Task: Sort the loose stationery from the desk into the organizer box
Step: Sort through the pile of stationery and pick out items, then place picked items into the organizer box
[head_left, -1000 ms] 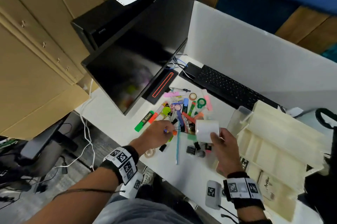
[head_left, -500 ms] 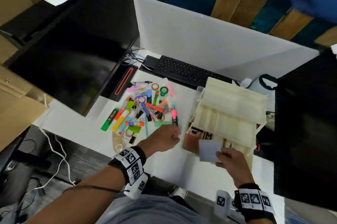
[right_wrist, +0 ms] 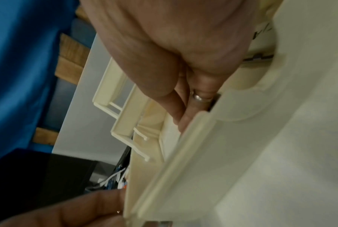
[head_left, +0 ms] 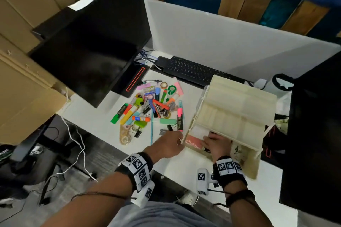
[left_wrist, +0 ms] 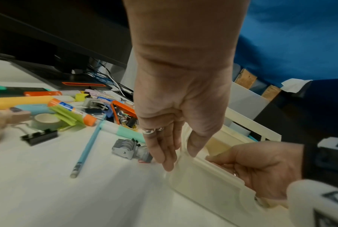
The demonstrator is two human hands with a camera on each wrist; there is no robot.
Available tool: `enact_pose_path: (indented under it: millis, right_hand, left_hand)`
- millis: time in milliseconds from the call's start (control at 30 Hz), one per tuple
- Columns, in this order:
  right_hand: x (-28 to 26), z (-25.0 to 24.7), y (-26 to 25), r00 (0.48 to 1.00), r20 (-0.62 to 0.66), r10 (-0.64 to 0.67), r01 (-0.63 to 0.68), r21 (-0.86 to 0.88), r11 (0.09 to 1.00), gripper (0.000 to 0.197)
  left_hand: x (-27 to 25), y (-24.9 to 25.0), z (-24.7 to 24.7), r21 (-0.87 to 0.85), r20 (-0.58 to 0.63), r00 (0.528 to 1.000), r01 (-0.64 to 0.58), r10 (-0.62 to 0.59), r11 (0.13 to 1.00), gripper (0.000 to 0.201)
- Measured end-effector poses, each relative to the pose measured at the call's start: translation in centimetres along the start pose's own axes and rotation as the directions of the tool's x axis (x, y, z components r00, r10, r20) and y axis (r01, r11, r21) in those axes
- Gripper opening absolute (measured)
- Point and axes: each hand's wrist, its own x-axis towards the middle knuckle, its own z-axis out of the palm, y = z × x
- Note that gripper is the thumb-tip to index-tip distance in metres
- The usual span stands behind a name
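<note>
Barely begun: the right hand (head_left: 217,144) reaches into the organizer box's (head_left: 234,108) bottom tier, its grip hidden there. The left hand (head_left: 168,144), fingers straight, steadies the box's corner. Just beyond it, the stationery pile (head_left: 153,106) waits unsorted.

A cream organizer box (head_left: 234,108) stands on a white desk (head_left: 103,119); the keyboard (head_left: 191,70) is black, one highlighter (head_left: 180,119) pink, the pencil (head_left: 152,130) blue.

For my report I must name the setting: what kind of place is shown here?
Most likely an office desk in a partitioned cubicle: a black monitor and keyboard stand on the white desk, with a white divider panel behind.
</note>
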Motion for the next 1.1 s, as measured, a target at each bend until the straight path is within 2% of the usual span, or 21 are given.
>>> enact_pose_path:
  millis: [133,267,367,567,633,700,767,800,900,1033,1100]
  right_hand:
    - [0.3,0.1,0.2,0.999,-0.021,-0.044,0.04,-0.142,0.989,0.017]
    - [-0.4,0.5,-0.3,0.998,-0.043,-0.052,0.043,-0.184,0.982,0.027]
    - [-1.1,0.5,-0.9,0.996,-0.038,-0.081,0.072,-0.19,0.979,0.028]
    - [-1.8,-1.1,-0.3,0.993,0.076,-0.085,0.102,-0.252,0.962,0.023]
    - [-3.0,-2.0,-1.0,0.976,0.134,-0.174,0.214,-0.401,0.891,0.021]
    - [-4.6,-2.6,-2.5,0.934,0.268,-0.236,0.35,-0.56,0.751,0.022]
    - [-6.1,-2.1,-4.6,0.894,0.373,-0.246,0.44,-0.632,0.638,0.021]
    - [-6.7,-1.5,-5.6,0.879,0.4,-0.26,0.469,-0.626,0.623,0.019]
    - [-7.8,2.3,-8.4,0.837,0.435,-0.333,0.536,-0.53,0.657,0.014]
    - [-5.6,9.2,-9.9,0.791,0.426,-0.44,0.612,-0.513,0.602,0.001]
    - [-3.8,12.7,-10.2,0.775,0.413,-0.478,0.632,-0.537,0.559,0.011]
  left_hand:
    - [-1.5,-0.8,-0.4,-0.054,-0.001,1.0,-0.015,0.015,0.998,0.021]
    - [-2.5,-1.7,-1.9,-0.031,0.017,1.0,0.011,-0.01,0.999,0.03]
    - [-2.8,-3.2,-3.2,-0.036,0.009,1.0,0.027,-0.026,0.999,0.027]
    - [-3.0,-6.7,-5.6,-0.027,-0.052,0.996,0.072,-0.073,0.997,0.027]
    - [-2.9,-8.3,-6.5,-0.036,-0.055,0.993,0.1,-0.102,0.994,0.026]
    - [-2.8,-9.8,-7.4,-0.025,-0.061,0.99,0.128,-0.13,0.991,0.024]
    - [-2.7,-10.9,-8.7,-0.019,-0.096,0.983,0.157,-0.159,0.987,0.023]
    - [-2.6,-11.4,-9.4,-0.025,-0.125,0.978,0.168,-0.17,0.985,0.023]
    - [-2.2,-12.7,-11.4,-0.078,-0.223,0.958,0.169,-0.182,0.983,0.019]
    - [-1.2,-13.7,-13.4,-0.105,-0.262,0.95,0.148,-0.171,0.983,0.014]
    - [-0.7,-13.8,-14.0,-0.072,-0.266,0.949,0.156,-0.17,0.985,0.016]
